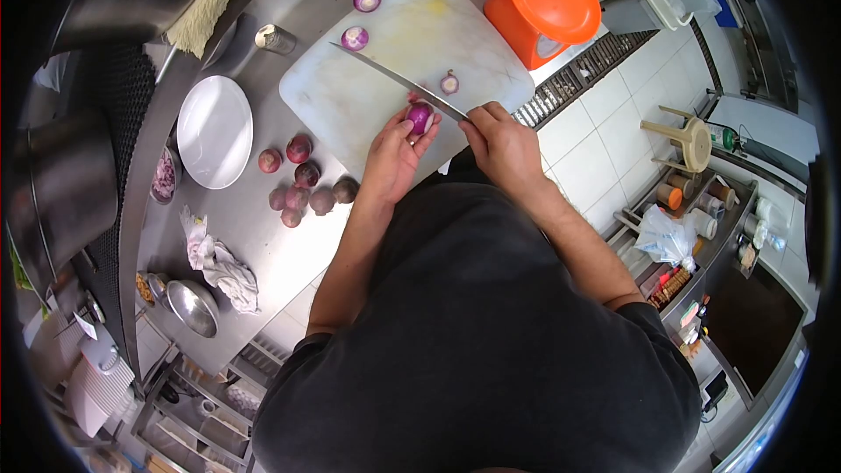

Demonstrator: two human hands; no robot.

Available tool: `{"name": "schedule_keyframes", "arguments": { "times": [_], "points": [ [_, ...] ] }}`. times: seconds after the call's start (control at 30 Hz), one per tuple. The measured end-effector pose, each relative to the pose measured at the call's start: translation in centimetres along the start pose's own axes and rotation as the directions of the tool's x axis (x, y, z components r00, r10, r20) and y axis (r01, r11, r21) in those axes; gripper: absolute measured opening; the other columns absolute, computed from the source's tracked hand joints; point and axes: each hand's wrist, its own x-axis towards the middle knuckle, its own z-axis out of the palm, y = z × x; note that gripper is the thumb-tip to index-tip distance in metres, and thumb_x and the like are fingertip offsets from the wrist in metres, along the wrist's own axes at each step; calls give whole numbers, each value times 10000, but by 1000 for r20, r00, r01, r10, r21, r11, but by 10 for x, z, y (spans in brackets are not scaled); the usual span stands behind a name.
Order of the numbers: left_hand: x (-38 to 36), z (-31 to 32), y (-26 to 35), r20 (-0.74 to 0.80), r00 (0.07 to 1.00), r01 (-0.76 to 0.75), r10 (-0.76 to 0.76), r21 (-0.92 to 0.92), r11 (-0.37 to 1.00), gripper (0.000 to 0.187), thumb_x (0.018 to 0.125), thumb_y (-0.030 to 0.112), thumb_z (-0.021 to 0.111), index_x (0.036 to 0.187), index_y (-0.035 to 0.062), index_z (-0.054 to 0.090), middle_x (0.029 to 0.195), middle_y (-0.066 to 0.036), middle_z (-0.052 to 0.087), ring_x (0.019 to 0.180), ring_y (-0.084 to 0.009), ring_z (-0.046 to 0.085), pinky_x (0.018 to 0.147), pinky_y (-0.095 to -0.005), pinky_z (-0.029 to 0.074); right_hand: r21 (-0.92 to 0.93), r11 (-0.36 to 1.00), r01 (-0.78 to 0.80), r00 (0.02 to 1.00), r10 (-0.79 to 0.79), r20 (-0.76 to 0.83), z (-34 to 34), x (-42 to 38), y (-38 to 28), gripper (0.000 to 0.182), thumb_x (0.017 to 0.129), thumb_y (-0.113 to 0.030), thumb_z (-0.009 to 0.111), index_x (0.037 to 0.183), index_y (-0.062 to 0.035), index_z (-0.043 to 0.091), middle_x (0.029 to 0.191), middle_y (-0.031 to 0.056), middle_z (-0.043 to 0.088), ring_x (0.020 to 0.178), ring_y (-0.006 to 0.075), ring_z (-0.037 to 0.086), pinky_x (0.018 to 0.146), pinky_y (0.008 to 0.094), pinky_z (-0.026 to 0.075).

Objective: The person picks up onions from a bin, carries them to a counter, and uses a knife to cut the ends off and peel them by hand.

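Observation:
My left hand is closed around a red onion with shiny purple skin, near the front edge of a white cutting board. In my right hand is the handle of a long knife, its blade pointing to the upper left across the board, just above the onion. An onion piece lies on the board beside the blade. Two more cut onion pieces, one by the knife tip and another farther back, rest near the board's left edge.
Several whole red onions sit on the steel counter left of the board. Beyond them are a white oval plate, a crumpled cloth and a metal bowl. An orange kitchen scale stands at the board's back right.

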Motion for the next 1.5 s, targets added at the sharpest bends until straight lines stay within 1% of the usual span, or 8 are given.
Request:
{"name": "schedule_keyframes", "arguments": {
  "times": [0.4,0.8,1.03,1.13,1.3,1.33,1.4,1.5],
  "points": [
    [4,-5,-3,-15,999,32,-35,-181,983,456,1088,118,525,1524,22,434,1391,-141,647,1309,-291,649,1214,-518,499,105,994,26,999,-29,22,-4,2,-11,184,1025,-237,714,1003,-57,685,951,134,668,762,409,699,644,499,568],
    [1,-5,4,39,998,53,-48,-122,991,428,1068,244,559,1411,-9,524,1408,-225,651,1281,-353,671,1184,-474,523,134,990,-35,999,34,9,-8,10,7,190,1006,-211,726,970,-30,682,925,161,682,799,424,691,676,507,550],
    [5,-18,-4,123,990,83,-64,-154,985,388,1066,264,579,1409,84,561,1365,-125,671,1207,-280,675,1057,-451,543,259,963,-73,994,48,101,-19,11,-2,225,1023,-218,710,932,-17,664,889,180,668,818,424,668,692,515,514],
    [6,-17,-7,147,989,49,-25,-167,985,379,1078,247,587,1416,77,577,1357,-99,671,1191,-258,671,1046,-450,538,262,962,-74,993,47,111,-20,10,-15,204,1027,-189,720,967,5,698,886,179,668,791,394,661,711,461,516],
    [3,-7,-5,-30,999,-20,20,25,1000,466,1072,161,654,1503,22,543,1301,-88,691,1173,-212,672,1050,-395,537,192,981,-16,999,10,33,-15,8,-12,200,1018,-212,722,975,-19,691,906,162,682,804,404,679,691,481,534],
    [3,-7,-5,-64,996,-44,60,225,973,500,1056,154,682,1511,14,531,1294,-87,695,1157,-207,678,1029,-385,548,167,986,-6,1000,5,4,-14,8,-10,202,1016,-224,721,972,-30,684,914,154,687,808,410,685,680,492,539],
    [5,-6,-6,-106,982,-63,155,591,804,573,1024,142,739,1528,-2,506,1279,-86,701,1125,-198,692,987,-366,571,158,987,-25,1000,23,18,-17,8,-9,204,1014,-227,723,969,-32,687,913,151,690,809,405,690,680,491,545],
    [-1,-3,-6,-100,935,-101,339,845,525,723,935,133,851,1528,-43,478,1214,-93,702,1026,-177,715,904,-326,596,162,987,-18,1000,14,27,-20,8,-10,206,1011,-232,724,962,-35,690,905,147,691,806,399,695,678,489,547]
  ]
}}
